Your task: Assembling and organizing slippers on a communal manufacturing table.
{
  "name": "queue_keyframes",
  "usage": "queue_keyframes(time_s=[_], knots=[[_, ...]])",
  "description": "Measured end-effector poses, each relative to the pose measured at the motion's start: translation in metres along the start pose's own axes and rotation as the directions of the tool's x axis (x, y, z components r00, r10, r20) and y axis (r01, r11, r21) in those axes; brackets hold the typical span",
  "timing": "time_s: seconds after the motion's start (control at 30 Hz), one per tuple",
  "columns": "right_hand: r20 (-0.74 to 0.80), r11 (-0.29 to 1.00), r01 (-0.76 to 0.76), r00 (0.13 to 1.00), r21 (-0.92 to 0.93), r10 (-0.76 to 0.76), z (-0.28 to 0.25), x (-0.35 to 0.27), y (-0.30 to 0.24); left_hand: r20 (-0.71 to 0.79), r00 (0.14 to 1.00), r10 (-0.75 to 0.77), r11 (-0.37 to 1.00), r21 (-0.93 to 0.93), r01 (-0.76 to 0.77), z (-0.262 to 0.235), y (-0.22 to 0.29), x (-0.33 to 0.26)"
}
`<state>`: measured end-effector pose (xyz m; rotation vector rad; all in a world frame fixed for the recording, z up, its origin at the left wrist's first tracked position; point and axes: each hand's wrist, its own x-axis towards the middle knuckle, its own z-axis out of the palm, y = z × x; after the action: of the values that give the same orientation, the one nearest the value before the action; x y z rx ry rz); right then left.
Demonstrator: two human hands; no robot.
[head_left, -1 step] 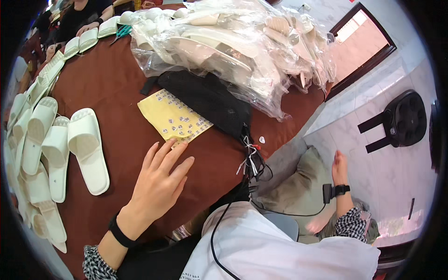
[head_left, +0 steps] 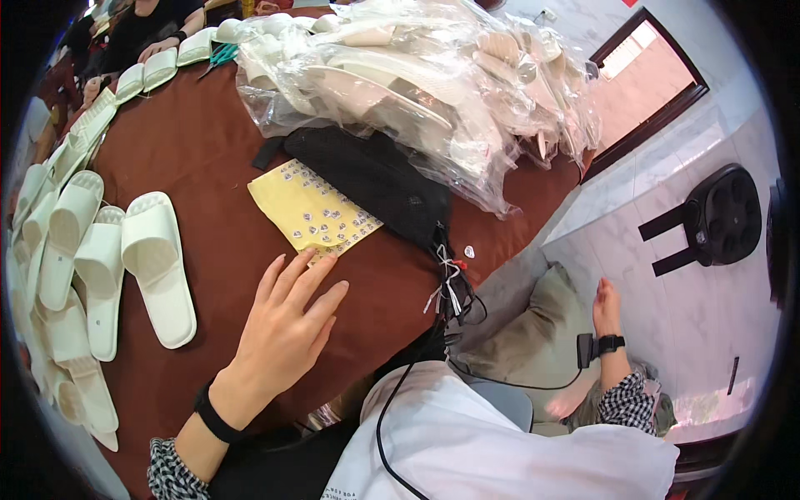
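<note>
You are not moving anything between the two pictures. Your left hand (head_left: 283,333) is lying flat at the same place on the brown table (head_left: 208,150), its fingertips by the yellow sheet (head_left: 312,208). Your right hand (head_left: 607,304) is hanging at the same spot low beside you. Nothing on the table is shifting.

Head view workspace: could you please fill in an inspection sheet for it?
Surface: brown table, mostly covered.
Job's things: yellow printed sheet; left hand flat on the table, fingers touching its near edge.
Clutter: white slippers in rows at left; clear bags of slippers; black mesh bag.
Hands: right hand off the table, lowered beside the knee, holding nothing.
Cables: black cable across the white garment.
Surroundings: pale tiled floor, black stool, doorway, another person's hand at the far end.
</note>
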<state>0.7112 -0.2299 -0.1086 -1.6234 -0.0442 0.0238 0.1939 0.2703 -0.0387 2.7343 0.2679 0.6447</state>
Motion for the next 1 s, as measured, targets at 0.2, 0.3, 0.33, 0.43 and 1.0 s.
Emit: queue_keyframes(time_s=[0.2, 0.3, 0.33, 0.43, 1.0], knots=[[-0.018, 0.871, -0.465, 0.883, -0.161, 0.468, -0.016, -0.066, 0.047, 0.005, 1.000, -0.018, 0.999, -0.048, 0.019, 0.008, -0.005, 0.000], [0.116, 0.740, -0.499, 0.790, -0.452, 0.603, 0.052, -0.105, 0.018, 0.003, 0.999, -0.040, 0.998, -0.043, 0.040, 0.006, -0.003, -0.006], [0.224, 0.676, -0.390, 0.741, -0.625, 0.633, 0.061, -0.114, 0.010, 0.001, 1.000, -0.024, 0.998, -0.056, 0.024, 0.009, -0.006, -0.003], [0.337, 0.804, -0.201, 0.831, -0.559, 0.442, 0.117, -0.116, -0.015, 0.001, 1.000, -0.017, 0.998, -0.056, 0.017, 0.010, -0.008, -0.004], [-0.261, 0.146, -0.578, 0.560, -0.803, 0.786, 0.020, -0.233, -0.051, 0.048, 0.995, -0.086, 0.974, -0.205, 0.094, -0.004, 0.001, -0.010]])
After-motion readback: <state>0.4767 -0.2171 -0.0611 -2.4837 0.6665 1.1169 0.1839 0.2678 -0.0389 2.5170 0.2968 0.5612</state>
